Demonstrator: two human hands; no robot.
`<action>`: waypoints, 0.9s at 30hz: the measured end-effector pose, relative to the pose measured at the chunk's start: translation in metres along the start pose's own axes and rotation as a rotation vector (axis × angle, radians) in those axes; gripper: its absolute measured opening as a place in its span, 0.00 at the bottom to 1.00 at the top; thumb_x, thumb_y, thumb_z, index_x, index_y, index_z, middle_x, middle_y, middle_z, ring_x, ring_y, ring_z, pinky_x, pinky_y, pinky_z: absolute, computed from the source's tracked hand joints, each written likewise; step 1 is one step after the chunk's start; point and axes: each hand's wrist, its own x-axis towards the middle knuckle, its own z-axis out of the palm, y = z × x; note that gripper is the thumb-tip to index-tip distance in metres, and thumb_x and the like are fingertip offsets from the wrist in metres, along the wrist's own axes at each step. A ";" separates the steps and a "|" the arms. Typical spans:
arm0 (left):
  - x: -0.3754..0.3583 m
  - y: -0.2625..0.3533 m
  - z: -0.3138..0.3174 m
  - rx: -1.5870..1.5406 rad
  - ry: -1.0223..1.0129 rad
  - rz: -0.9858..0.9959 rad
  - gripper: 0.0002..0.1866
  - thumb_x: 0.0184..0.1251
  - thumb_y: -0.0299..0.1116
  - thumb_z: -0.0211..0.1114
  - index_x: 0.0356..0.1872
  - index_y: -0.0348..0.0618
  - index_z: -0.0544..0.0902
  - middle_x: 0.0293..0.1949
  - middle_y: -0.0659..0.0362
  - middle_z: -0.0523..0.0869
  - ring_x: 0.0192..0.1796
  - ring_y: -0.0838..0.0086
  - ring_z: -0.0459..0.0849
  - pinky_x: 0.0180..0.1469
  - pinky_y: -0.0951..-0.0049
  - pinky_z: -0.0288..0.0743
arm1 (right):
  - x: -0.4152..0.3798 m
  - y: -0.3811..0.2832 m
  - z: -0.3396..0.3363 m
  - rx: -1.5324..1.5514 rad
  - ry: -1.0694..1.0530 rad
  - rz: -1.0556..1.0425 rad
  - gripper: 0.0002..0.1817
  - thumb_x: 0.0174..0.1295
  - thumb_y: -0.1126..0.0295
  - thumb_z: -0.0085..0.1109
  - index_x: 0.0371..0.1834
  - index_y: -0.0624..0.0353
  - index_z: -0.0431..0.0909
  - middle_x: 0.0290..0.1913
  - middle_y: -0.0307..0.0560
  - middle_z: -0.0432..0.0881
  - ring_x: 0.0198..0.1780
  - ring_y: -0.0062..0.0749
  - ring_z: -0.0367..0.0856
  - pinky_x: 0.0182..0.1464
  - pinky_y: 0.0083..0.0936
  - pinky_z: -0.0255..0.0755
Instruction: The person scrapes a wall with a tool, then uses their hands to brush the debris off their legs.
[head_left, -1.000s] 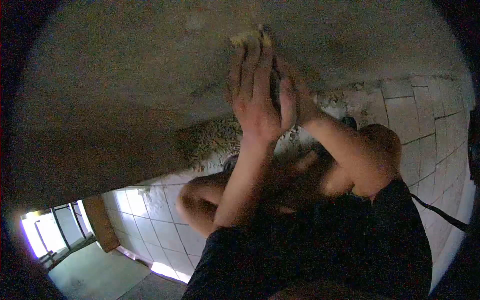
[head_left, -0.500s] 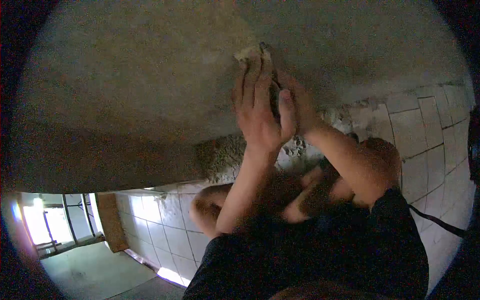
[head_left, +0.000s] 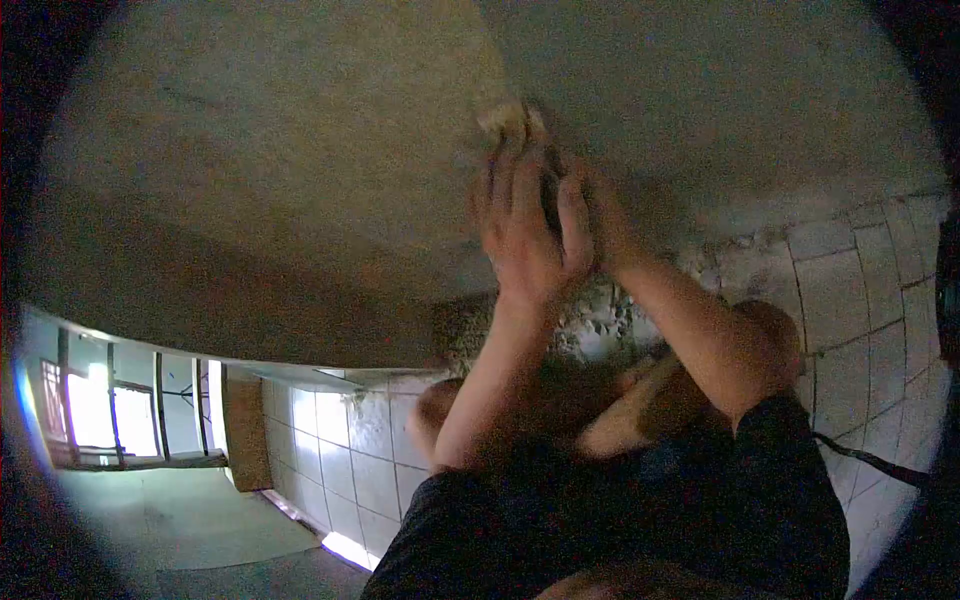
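Observation:
My left hand [head_left: 525, 220] lies with its fingers stretched and close together, pressed against the rough wall surface [head_left: 330, 150] in front of me. My right hand [head_left: 600, 215] is right beside it, partly covered by the left, and its fingers seem bent around something. A dark, narrow edge [head_left: 550, 200] shows between the two hands; what it belongs to is hidden. Just past the left fingertips is a pale yellowish lump [head_left: 503, 120], blurred, perhaps mortar or a sponge. Right of the lump the wall looks smoother and darker grey.
Crumbly mortar [head_left: 595, 325] runs along the wall's foot below my hands. White floor tiles [head_left: 850, 270] extend on the right, with a dark cable [head_left: 870, 460] over them. My bent legs [head_left: 620, 420] are close beneath. A bright window [head_left: 110, 415] is at the far left.
Both hands have slid slightly downward along the wall together, the pale lump with them. My view has tilted a little, so the window and tiles sit differently.

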 end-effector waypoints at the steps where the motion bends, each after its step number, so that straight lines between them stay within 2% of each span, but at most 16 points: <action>1: 0.001 -0.001 -0.002 0.008 0.015 0.011 0.26 0.64 0.35 0.56 0.62 0.33 0.75 0.62 0.41 0.76 0.66 0.43 0.71 0.69 0.50 0.59 | -0.001 0.000 0.005 -0.023 -0.014 -0.011 0.20 0.71 0.65 0.45 0.63 0.63 0.71 0.58 0.54 0.79 0.59 0.42 0.77 0.62 0.39 0.69; 6: 0.013 0.001 -0.010 0.044 -0.003 0.028 0.26 0.64 0.36 0.58 0.62 0.34 0.74 0.62 0.41 0.76 0.65 0.42 0.70 0.69 0.49 0.59 | 0.011 0.000 0.000 -0.111 -0.025 -0.003 0.20 0.71 0.65 0.45 0.62 0.62 0.72 0.58 0.55 0.79 0.59 0.43 0.77 0.62 0.40 0.69; 16: -0.014 -0.002 -0.002 0.052 -0.054 -0.052 0.25 0.65 0.35 0.57 0.61 0.33 0.75 0.62 0.41 0.76 0.65 0.42 0.71 0.67 0.48 0.61 | -0.004 0.002 0.009 -0.315 -0.034 0.034 0.20 0.70 0.65 0.45 0.61 0.62 0.73 0.58 0.56 0.79 0.59 0.46 0.77 0.62 0.42 0.69; 22: 0.006 -0.002 -0.011 0.067 -0.051 -0.019 0.24 0.64 0.36 0.58 0.59 0.34 0.76 0.61 0.42 0.77 0.65 0.43 0.72 0.67 0.48 0.61 | 0.016 0.004 0.009 -0.433 -0.037 0.087 0.20 0.70 0.65 0.46 0.60 0.61 0.74 0.57 0.57 0.79 0.59 0.47 0.77 0.62 0.43 0.69; 24: 0.018 0.001 -0.014 0.056 -0.003 0.066 0.23 0.64 0.35 0.58 0.58 0.35 0.77 0.60 0.42 0.78 0.64 0.43 0.73 0.66 0.48 0.62 | 0.018 0.005 0.006 -0.466 -0.036 0.134 0.19 0.70 0.65 0.46 0.60 0.61 0.74 0.57 0.57 0.79 0.59 0.48 0.77 0.62 0.43 0.69; 27: 0.005 0.001 -0.011 0.055 -0.012 0.003 0.23 0.64 0.35 0.57 0.58 0.35 0.77 0.61 0.41 0.77 0.63 0.43 0.74 0.65 0.49 0.64 | 0.005 0.006 0.011 -0.543 -0.066 0.140 0.19 0.70 0.65 0.46 0.59 0.61 0.74 0.57 0.57 0.79 0.59 0.49 0.77 0.62 0.44 0.69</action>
